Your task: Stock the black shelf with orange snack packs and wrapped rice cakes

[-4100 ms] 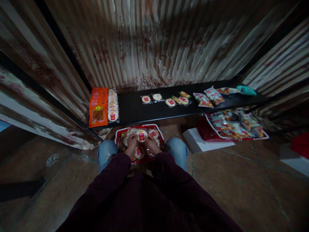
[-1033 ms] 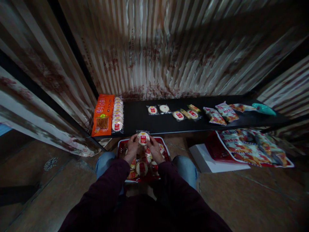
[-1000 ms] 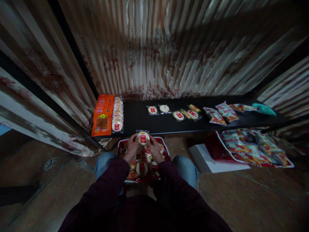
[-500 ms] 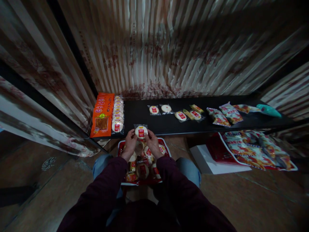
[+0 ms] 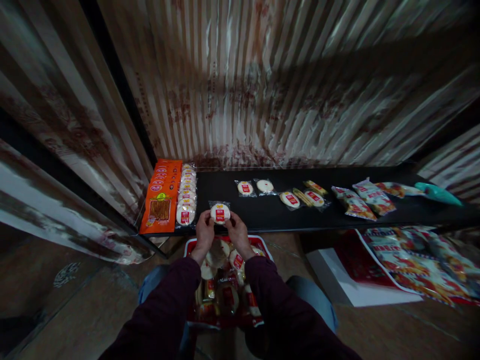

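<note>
Between the fingers of my left hand [image 5: 204, 234] and my right hand [image 5: 237, 234] is a round white rice cracker packet [image 5: 220, 213] with a red label, pinched by its two sides. It is at the front edge of the black shelf [image 5: 225, 175]; whether it touches the surface I cannot tell. To its left stands a row of similar rice cracker packets [image 5: 186, 192], beside an orange snack bag [image 5: 161, 197]. Below my hands, a red basket [image 5: 267, 249] with a white rim holds several more packets, partly hidden by my forearms.
Loose rice cracker packets [image 5: 245, 188] lie mid-shelf. Farther right are two snack bags [image 5: 354, 203] and a green package [image 5: 442, 193]. A second red basket full of bags [image 5: 412, 257] sits by a white box [image 5: 352, 285] on the floor. Black posts and a curtain [image 5: 240, 100] surround the shelf.
The view has shifted, so shelf and baskets appear lower. Both hands still hold the rice cracker packet, now farther over the shelf and closer to the row at left.
</note>
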`<state>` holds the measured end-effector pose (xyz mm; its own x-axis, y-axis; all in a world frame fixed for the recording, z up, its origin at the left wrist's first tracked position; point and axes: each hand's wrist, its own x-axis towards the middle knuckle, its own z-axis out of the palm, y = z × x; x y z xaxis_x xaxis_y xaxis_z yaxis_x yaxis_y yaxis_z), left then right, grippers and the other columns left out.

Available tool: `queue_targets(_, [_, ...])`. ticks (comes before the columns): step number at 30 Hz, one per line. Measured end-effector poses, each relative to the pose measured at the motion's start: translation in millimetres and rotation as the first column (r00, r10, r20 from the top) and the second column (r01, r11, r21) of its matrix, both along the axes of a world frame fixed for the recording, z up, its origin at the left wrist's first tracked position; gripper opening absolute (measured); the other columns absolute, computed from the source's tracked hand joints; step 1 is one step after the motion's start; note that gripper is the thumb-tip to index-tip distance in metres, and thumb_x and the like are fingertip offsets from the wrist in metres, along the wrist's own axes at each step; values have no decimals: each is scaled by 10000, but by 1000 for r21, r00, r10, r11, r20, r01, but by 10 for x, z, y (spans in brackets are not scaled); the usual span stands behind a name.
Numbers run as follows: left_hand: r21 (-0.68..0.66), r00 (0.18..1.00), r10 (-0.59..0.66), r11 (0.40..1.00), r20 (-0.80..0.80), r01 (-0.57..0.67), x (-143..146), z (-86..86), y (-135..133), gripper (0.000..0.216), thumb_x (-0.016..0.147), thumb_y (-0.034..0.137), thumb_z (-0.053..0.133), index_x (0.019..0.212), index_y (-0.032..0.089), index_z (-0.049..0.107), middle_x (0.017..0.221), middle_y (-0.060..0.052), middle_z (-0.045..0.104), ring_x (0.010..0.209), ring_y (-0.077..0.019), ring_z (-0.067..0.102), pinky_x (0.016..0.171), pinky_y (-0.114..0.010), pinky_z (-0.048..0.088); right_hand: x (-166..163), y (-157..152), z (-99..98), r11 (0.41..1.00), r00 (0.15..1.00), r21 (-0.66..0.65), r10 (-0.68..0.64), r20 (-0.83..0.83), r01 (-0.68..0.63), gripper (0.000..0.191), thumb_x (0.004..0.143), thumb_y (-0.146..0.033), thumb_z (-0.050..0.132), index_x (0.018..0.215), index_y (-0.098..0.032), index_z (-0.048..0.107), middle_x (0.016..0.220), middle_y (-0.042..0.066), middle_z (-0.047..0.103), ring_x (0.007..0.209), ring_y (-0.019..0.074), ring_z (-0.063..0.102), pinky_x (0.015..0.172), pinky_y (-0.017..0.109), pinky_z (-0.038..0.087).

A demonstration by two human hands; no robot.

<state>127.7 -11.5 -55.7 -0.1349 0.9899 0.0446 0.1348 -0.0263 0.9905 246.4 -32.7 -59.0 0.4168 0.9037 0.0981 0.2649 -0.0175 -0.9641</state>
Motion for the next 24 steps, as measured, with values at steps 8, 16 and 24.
queue_targets(8, [41, 983, 47, 998, -175, -40, -6, 32, 154, 337, 792, 64, 447, 1085, 144, 592, 1063, -105, 652, 972, -186, 614, 920, -363, 475, -46, 247, -87, 1000, 996, -12, -14, 83, 15, 313, 785, -268, 554, 1068, -188, 660, 992, 68, 714, 906, 207, 651, 841, 337, 511])
queue_targets(16, [59, 954, 64, 997, -293, -49, 62, 76, 272, 394, 774, 81, 472, 1148, 156, 568, 1101, -115, 609, 1067, -202, 567, 975, -368, 451, -46, 467, -135, 1000, 997, 15, -7, 80, 5, 349, 779, -232, 532, 1114, -172, 614, 1037, 86, 699, 921, 207, 651, 885, 369, 495])
queue_targets(24, [18, 972, 28, 1000, -234, -25, 125, 112, 445, 392, 824, 145, 444, 1207, 155, 527, 1224, -124, 602, 1182, -203, 541, 1019, -363, 428, -42, 691, -115, 999, 995, 18, -30, 98, 29, 379, 753, -164, 526, 1123, -169, 604, 1047, 91, 695, 938, 210, 654, 901, 381, 496])
